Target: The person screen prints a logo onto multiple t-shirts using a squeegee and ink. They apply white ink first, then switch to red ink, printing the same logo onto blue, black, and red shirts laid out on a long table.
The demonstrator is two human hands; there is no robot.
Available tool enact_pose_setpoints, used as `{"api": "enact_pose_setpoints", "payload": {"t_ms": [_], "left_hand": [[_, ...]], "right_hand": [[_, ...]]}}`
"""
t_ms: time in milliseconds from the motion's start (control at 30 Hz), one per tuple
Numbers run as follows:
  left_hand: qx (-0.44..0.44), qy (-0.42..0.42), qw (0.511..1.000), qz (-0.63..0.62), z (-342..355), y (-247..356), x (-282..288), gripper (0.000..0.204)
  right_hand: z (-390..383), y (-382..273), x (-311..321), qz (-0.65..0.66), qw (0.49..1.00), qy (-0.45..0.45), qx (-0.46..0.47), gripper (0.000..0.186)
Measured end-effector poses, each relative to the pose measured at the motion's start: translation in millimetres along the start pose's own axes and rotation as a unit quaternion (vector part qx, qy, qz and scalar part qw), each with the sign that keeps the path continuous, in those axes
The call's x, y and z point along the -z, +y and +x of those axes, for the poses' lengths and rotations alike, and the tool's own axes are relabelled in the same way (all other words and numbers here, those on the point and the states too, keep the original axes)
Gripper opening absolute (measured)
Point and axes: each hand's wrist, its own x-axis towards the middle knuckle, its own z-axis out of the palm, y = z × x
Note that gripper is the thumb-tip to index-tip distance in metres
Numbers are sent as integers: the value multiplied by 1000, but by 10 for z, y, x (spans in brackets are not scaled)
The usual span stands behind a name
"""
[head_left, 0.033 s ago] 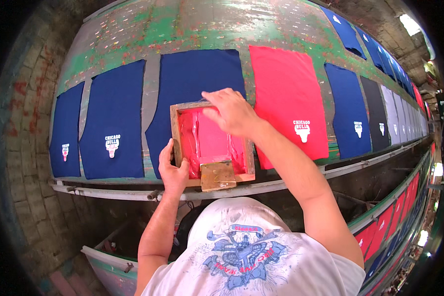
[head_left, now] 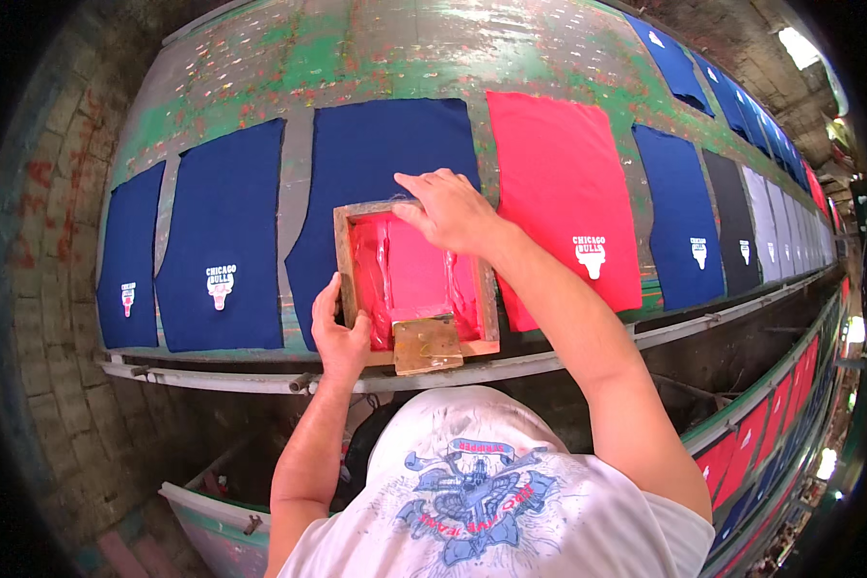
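Note:
A wooden screen-printing frame [head_left: 344, 246] lies over the near part of a navy fabric piece [head_left: 390, 144], its mesh smeared with red ink. My left hand [head_left: 340, 332] grips the frame's left side near its lower corner, thumb toward the ink. At the far rail, my right hand [head_left: 450, 214] holds on from above, the thumb on the inner side and the fingers reaching over the wood. A brown squeegee [head_left: 428, 345] rests at the near end of the frame, overlapping the near rail; neither hand touches it. The fabric under the frame is hidden.
Two printed navy pieces [head_left: 220, 212] lie to the left. A red printed piece [head_left: 559, 183] and another navy one [head_left: 677, 212] lie to the right on the long, paint-spotted table [head_left: 376, 58]. A metal rail [head_left: 530, 364] runs along its near edge. A brick wall [head_left: 58, 241] stands at left.

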Motion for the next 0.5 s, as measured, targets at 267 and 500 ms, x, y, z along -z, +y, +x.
{"api": "enact_pose_setpoints", "payload": {"t_ms": [267,500], "left_hand": [[-49,-5,999,-20,103,-12,0,53],[-75,25,995,-63,24,126,53,29]], "right_hand": [[804,223,15,-6,957,-270,-110,102],[1001,247,120,58,930,-330,-151,100]]}}
